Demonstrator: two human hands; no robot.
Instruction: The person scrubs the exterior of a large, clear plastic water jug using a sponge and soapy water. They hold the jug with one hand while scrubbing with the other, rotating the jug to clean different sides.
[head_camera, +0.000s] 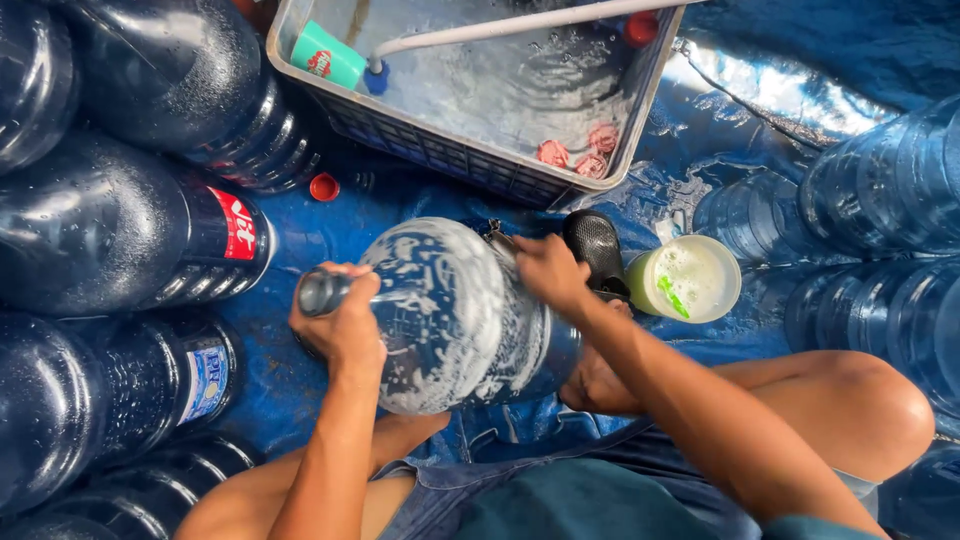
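Note:
A large blue water jug (455, 320) lies on its side in front of me, coated with white soap foam. My left hand (340, 325) is closed around its neck at the left. My right hand (548, 270) presses on the jug's upper right shoulder, fingers closed on something small and dark that I cannot make out. A white cup (690, 278) of soapy liquid with a green item in it stands just right of the jug.
A grey crate (450, 160) holding water, a white hose, a green cup and pink caps sits ahead. Several blue jugs lie stacked at left (110, 230) and right (880, 190). A red cap (323, 187) and black shoe (597, 245) rest on the blue tarp.

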